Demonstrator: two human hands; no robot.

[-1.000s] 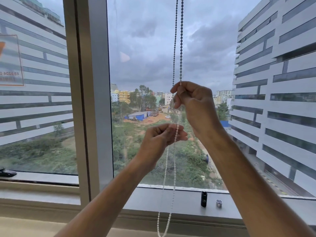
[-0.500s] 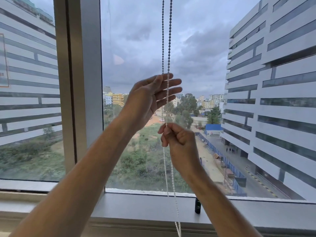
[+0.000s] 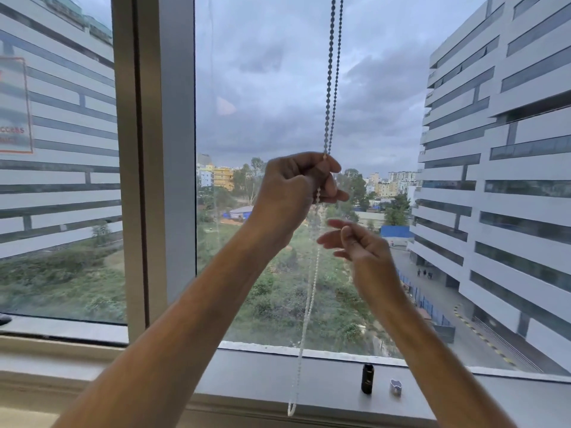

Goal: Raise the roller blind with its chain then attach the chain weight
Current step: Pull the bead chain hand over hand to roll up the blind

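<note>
A beaded blind chain point(image 3: 332, 88) hangs in two strands down the middle of the window pane. My left hand point(image 3: 296, 186) is closed around it at about mid-height. Below that hand the white strands point(image 3: 309, 304) drop to a loop end near the sill. My right hand point(image 3: 355, 242) is just below and to the right, fingers apart, beside the chain without gripping it. On the sill stand a small dark cylinder point(image 3: 367, 378) and a small pale clip-like piece point(image 3: 395, 387). The blind itself is out of view above.
A thick grey window mullion point(image 3: 154, 180) stands to the left of the chain. The grey sill point(image 3: 278, 375) runs across the bottom. A dark object point(image 3: 4, 319) lies at the far left on the sill. Buildings and greenery show through the glass.
My left hand has closed on the chain where it was open half a second ago. My right hand has let go of the chain and opened.
</note>
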